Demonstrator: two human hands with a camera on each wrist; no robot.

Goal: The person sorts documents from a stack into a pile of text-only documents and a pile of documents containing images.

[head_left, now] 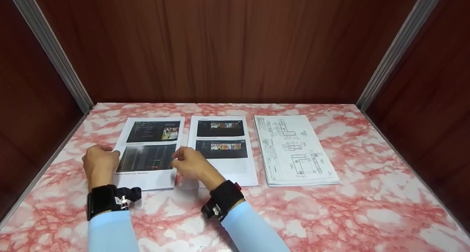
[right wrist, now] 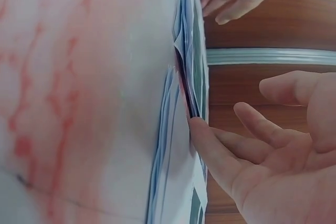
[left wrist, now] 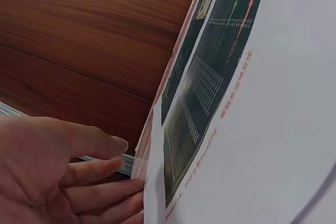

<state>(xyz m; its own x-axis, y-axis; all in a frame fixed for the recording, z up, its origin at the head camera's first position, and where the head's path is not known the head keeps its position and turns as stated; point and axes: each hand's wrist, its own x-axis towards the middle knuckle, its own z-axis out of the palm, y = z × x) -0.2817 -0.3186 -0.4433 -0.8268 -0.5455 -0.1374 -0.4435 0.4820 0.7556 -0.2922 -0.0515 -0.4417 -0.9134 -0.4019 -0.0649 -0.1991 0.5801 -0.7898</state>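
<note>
A left stack of printed paper (head_left: 145,180) with two dark screenshots lies between both hands. At its left edge is my left hand (head_left: 99,164); in the left wrist view its fingertips (left wrist: 135,186) are right at the paper's side, the thumb held apart. My right hand (head_left: 191,165) is at the stack's right edge. In the right wrist view one of its fingertips (right wrist: 198,125) touches the edge of the slightly fanned sheets, while the thumb (right wrist: 286,87) stays clear. The middle stack of printed paper (head_left: 227,171) lies just beside the right hand, which overlaps its left border.
To the right lies a thicker stack of technical drawings (head_left: 306,149). All three stacks rest on a red and white marbled table (head_left: 330,222). A brown wood-grain panel (head_left: 227,46) stands behind, with side panels and metal corner posts (head_left: 396,46) at both sides.
</note>
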